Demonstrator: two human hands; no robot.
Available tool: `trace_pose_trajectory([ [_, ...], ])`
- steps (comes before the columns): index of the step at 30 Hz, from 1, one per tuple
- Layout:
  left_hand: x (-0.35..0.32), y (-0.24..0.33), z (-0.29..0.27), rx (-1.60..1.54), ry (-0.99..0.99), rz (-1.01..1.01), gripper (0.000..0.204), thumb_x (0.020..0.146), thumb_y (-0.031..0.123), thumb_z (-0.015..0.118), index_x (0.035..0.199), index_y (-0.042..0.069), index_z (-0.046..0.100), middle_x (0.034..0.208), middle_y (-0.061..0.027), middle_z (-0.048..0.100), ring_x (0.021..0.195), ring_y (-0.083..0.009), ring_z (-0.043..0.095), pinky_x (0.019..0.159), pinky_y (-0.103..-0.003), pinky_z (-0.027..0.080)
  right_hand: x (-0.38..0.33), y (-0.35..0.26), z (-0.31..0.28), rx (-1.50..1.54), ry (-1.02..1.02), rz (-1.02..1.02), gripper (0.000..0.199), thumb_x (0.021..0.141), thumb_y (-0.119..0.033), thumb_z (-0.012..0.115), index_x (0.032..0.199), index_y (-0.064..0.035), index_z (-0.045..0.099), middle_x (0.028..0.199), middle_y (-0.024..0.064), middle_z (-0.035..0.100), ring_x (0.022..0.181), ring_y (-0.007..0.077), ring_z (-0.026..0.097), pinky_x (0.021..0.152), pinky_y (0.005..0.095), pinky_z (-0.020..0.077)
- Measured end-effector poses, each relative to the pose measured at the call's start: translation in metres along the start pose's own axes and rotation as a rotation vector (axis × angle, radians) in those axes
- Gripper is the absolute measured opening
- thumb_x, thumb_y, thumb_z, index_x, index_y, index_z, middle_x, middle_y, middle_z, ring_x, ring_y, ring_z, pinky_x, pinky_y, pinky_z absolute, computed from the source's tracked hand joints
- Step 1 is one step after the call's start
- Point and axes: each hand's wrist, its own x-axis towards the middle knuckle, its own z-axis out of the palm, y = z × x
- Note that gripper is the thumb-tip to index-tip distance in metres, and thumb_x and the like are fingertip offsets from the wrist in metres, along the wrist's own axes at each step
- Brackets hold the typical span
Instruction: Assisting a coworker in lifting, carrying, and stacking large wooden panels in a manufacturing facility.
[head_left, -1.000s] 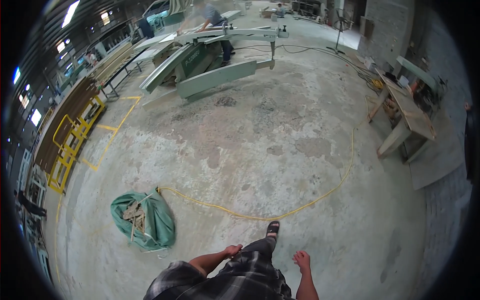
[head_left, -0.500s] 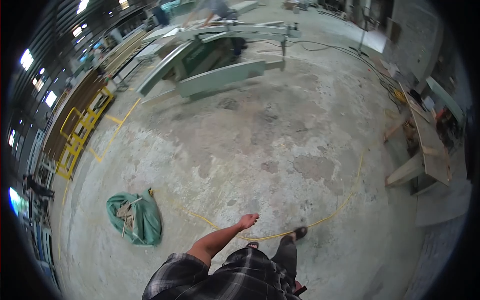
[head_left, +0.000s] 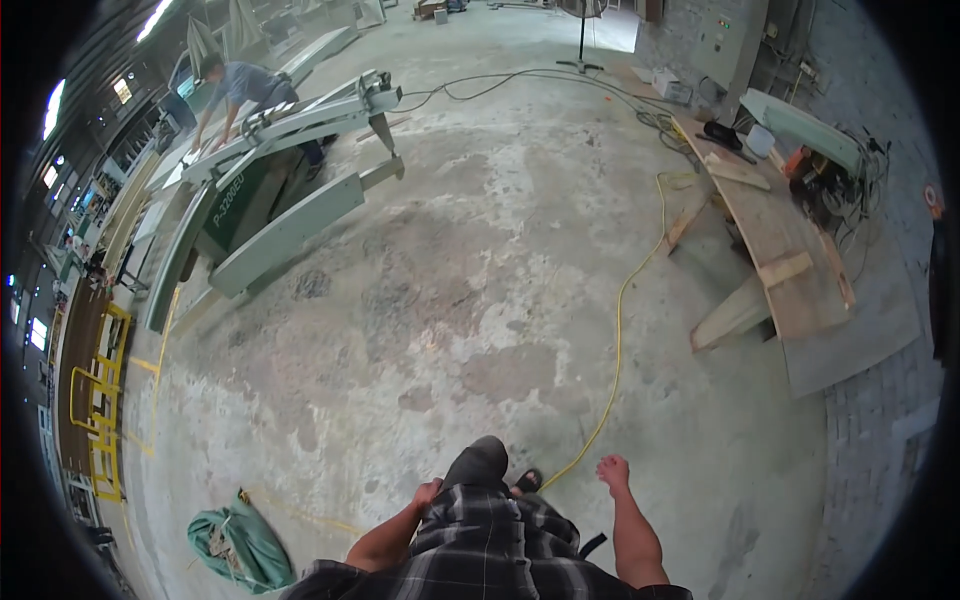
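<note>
Both hands hung empty as we walked the concrete floor (head_left: 480,300): left hand (head_left: 428,493) loosely curled, right hand (head_left: 612,470) open just beside the yellow cable (head_left: 618,330), which called for careful stepping.

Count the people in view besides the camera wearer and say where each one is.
1. A person in a blue shirt leans over the green saw machine at upper left. Others may be hidden in the dark, cluttered left edge.
</note>
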Motion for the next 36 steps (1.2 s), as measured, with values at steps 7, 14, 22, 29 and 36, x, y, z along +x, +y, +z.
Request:
trace_pose_trajectory([
  [7,0.195,0.115,-0.042,0.012,-0.006,0.044,0.045,0.077,0.047,0.031,0.097,0.011,0.049,0.088,-0.0210,0.056,0.084,-0.0350,0.053,0.075,-0.038,0.038,0.176,-0.184,0.026,0.066,-0.059,-0.236,0.007,0.078,-0.011,0.050,0.078,-0.0043,0.052,0.064,0.0036,0.054,0.053,0.0114,0.053,0.045,0.0230,0.0422],
  [14,0.387,0.267,-0.150,-0.230,0.047,-0.179,0.044,0.073,0.046,0.043,0.088,0.006,0.055,0.079,-0.0142,0.058,0.072,-0.0273,0.056,0.061,-0.036,0.043,0.243,-0.219,0.016,-0.295,-0.095,0.010,0.012,0.071,-0.014,0.053,0.072,-0.0028,0.057,0.059,0.0065,0.055,0.050,0.0173,0.054,0.043,0.0301,0.0438],
  [22,0.611,0.444,-0.291,-0.171,0.177,-0.163,0.041,0.066,0.040,0.050,0.083,0.005,0.061,0.080,-0.0134,0.060,0.076,-0.0250,0.056,0.069,-0.034,0.043,0.438,-0.257,-0.010,-0.661,-0.129,-0.057,0.014,0.069,-0.018,0.053,0.068,-0.0053,0.059,0.059,0.0076,0.055,0.051,0.0168,0.054,0.044,0.0304,0.0439],
  [29,0.726,0.587,-0.316,-0.155,0.121,-0.390,0.034,0.065,0.039,0.048,0.074,0.011,0.065,0.080,-0.0149,0.061,0.079,-0.0271,0.057,0.072,-0.033,0.043,0.698,-0.505,0.008,-0.802,-0.121,-0.354,0.012,0.070,-0.012,0.052,0.061,-0.0059,0.055,0.057,0.0056,0.052,0.047,0.0137,0.050,0.042,0.0301,0.0417],
  [36,0.795,0.678,-0.337,-0.217,0.138,-0.613,0.050,0.071,0.042,0.038,0.092,0.001,0.058,0.102,-0.0237,0.051,0.100,-0.0341,0.047,0.086,-0.038,0.036,0.885,-0.879,0.083,0.136,-0.372,-0.318,0.004,0.078,-0.008,0.049,0.082,-0.0059,0.050,0.064,0.0019,0.049,0.051,0.0090,0.046,0.040,0.0212,0.0361],
])
